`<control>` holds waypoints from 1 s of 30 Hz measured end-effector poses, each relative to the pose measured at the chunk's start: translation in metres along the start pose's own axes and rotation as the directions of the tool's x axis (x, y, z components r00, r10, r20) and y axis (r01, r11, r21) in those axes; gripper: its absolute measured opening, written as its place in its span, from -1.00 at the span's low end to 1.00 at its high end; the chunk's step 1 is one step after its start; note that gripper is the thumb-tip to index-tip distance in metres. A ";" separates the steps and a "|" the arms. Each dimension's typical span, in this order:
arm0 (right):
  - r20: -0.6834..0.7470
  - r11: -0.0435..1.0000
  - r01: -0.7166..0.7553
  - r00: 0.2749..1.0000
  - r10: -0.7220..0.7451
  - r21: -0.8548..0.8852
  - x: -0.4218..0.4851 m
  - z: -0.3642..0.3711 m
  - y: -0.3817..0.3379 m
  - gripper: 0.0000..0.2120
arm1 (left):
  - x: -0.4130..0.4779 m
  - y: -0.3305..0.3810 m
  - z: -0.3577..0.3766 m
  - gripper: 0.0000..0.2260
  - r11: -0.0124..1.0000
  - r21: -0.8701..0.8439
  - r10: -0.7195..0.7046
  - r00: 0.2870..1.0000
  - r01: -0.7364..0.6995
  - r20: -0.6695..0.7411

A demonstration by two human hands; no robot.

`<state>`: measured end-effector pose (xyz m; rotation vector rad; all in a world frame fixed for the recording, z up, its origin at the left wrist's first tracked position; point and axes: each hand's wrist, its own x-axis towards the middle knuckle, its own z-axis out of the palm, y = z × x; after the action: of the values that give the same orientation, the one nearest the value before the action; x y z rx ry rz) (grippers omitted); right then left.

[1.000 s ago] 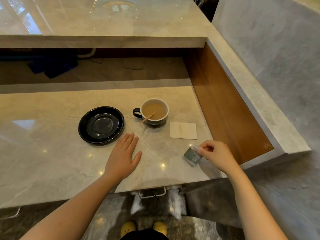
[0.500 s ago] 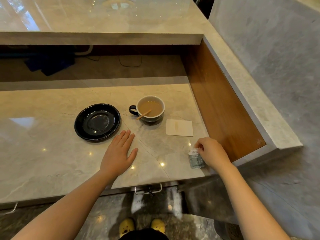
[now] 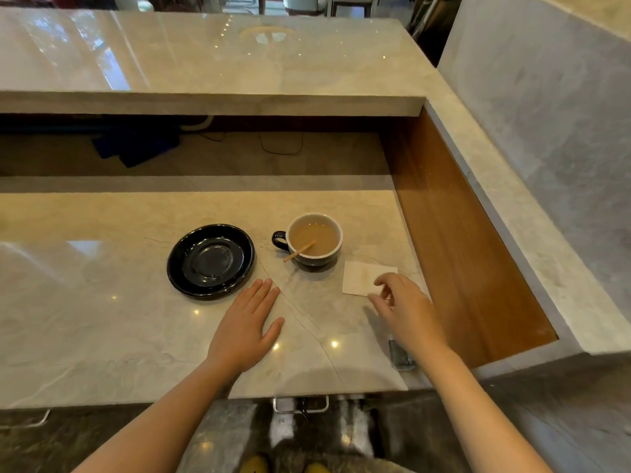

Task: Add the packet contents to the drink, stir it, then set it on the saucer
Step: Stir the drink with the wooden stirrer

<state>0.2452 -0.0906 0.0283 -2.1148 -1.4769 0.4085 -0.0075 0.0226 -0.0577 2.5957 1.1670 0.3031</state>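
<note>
Near the tabletop's [image 3: 102,336] right edge, the right hand [image 3: 406,310] hovers open over a napkin [image 3: 358,278]; the left hand [image 3: 244,331] lies flat, empty, beside the saucer [image 3: 210,261].

Marble counter [image 3: 102,336], wood side panel [image 3: 454,254].

Setting is presenting as a café or hotel service bar: a polished marble counter [image 3: 102,336] is sitting below a raised marble serving ledge [image 3: 205,56], with a wood-lined side panel [image 3: 461,250] at its right edge. Chair legs [image 3: 348,3] are showing beyond the ledge's far edge. A cup [image 3: 314,238] of milky drink and a black saucer [image 3: 210,261] are standing mid-counter.
</note>
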 end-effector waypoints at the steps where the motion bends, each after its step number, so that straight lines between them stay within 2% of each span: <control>1: -0.009 0.999 0.055 0.998 -0.055 0.001 0.009 0.003 -0.010 -0.78 | -0.001 0.000 0.000 -0.39 1.000 0.002 0.001 1.000 -0.001 -0.001; 7: -0.068 0.926 0.345 0.931 -0.358 -0.155 0.054 0.041 -0.065 -0.80 | 0.001 0.003 -0.002 -0.42 1.000 -0.017 0.012 1.000 -0.012 -0.027; 11: -0.047 0.889 0.393 0.909 -0.414 -0.233 0.075 0.064 -0.078 -0.74 | 0.003 0.002 -0.003 -0.46 0.999 -0.016 0.038 0.999 -0.039 -0.032; 14: -0.052 0.890 0.403 0.905 -0.422 -0.215 0.081 0.072 -0.080 -0.86 | 0.002 0.001 -0.003 -0.47 0.999 -0.022 0.040 0.999 -0.041 -0.029; 18: -0.118 0.929 0.348 0.925 -0.362 -0.125 0.087 0.062 -0.075 -0.99 | 0.003 -0.002 0.003 -0.46 0.999 -0.002 0.044 0.999 -0.044 -0.011; 23: -0.265 0.988 0.112 0.961 -0.082 0.104 0.098 0.033 -0.062 -0.89 | 0.006 -0.012 0.007 -0.46 0.996 0.069 0.053 0.998 -0.054 0.027; 26: -0.284 0.988 0.090 0.957 -0.052 0.123 0.095 0.019 -0.048 -0.89 | 0.003 -0.006 0.009 -0.46 0.994 0.097 0.052 0.998 -0.056 0.038; 30: -0.225 0.991 0.087 0.972 -0.061 0.104 0.083 0.013 -0.042 -0.88 | 0.001 -0.006 0.010 -0.45 0.994 0.086 0.066 0.997 -0.069 0.043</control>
<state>0.2357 0.0012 0.0459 -1.9406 -1.3663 0.2148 -0.0080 0.0260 -0.0690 2.7075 1.1044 0.2177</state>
